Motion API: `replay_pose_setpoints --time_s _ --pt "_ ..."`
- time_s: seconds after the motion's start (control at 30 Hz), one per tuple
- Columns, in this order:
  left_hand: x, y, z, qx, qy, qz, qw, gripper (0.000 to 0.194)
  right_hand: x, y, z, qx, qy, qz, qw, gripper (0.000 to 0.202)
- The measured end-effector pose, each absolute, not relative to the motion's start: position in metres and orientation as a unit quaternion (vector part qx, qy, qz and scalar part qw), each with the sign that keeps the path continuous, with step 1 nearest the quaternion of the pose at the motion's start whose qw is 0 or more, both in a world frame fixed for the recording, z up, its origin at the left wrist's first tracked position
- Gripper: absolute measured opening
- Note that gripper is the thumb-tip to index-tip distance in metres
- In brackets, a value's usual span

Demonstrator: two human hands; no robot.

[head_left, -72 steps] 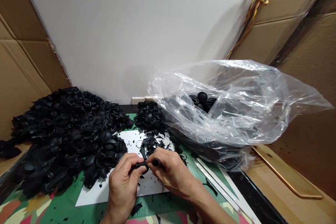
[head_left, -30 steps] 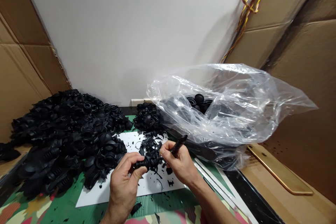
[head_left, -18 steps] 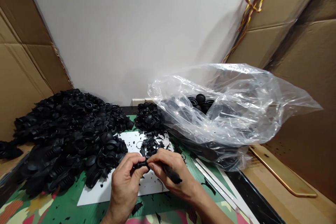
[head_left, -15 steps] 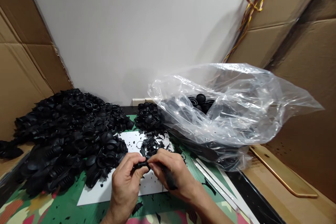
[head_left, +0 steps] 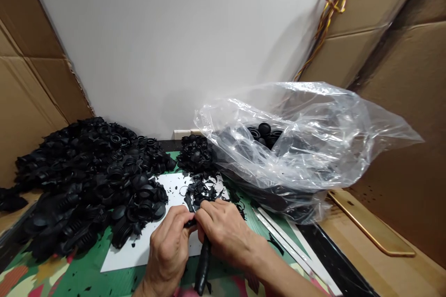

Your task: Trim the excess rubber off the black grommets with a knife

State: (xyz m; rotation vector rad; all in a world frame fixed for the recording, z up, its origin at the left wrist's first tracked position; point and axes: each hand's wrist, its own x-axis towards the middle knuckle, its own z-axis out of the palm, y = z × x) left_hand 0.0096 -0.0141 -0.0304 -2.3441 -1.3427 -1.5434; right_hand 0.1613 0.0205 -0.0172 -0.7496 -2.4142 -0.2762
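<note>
Just above the white sheet point(head_left: 130, 256), my left hand point(head_left: 169, 246) is closed around a small black rubber part point(head_left: 190, 223), mostly hidden by the fingers. My right hand point(head_left: 223, 227) touches it from the right and grips a black handle point(head_left: 203, 267) that points down toward me; the tool's working end is hidden. Black scraps point(head_left: 200, 192) lie on the sheet behind my hands. A large pile of black ribbed rubber parts point(head_left: 104, 171) is to the left.
A clear plastic bag point(head_left: 306, 148) with black round parts stands at the right back. A smaller black heap point(head_left: 195, 153) sits beside it. White strips point(head_left: 285, 239) and a gold phone point(head_left: 371, 222) lie to the right. Cardboard walls point(head_left: 400, 102) flank the table.
My right hand has turned, so the black handle now points down and left of where it was. My fingers cover more of the small part. The view has shifted slightly.
</note>
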Motion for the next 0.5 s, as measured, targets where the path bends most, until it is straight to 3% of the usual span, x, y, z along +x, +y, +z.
replay_pose_setpoints --time_s 0.1,0.23,0.37,0.5 --pt "0.01 -0.012 -0.031 -0.746 -0.44 -0.5 -0.005 0.018 0.166 0.025 -0.02 -0.315 -0.875 -0.06 0.363 0.017" --pt "0.008 -0.01 -0.033 -0.72 -0.453 -0.525 -0.017 0.007 0.178 0.03 -0.014 -0.364 -0.811 0.084 0.45 0.013" --pt "0.007 -0.01 -0.033 -0.704 -0.453 -0.546 -0.028 0.006 0.182 0.027 -0.007 -0.337 -0.799 0.192 0.459 0.015" --pt "0.007 -0.009 -0.033 -0.7 -0.458 -0.546 -0.042 0.008 0.176 0.022 -0.01 -0.282 -0.826 0.195 0.447 0.016"
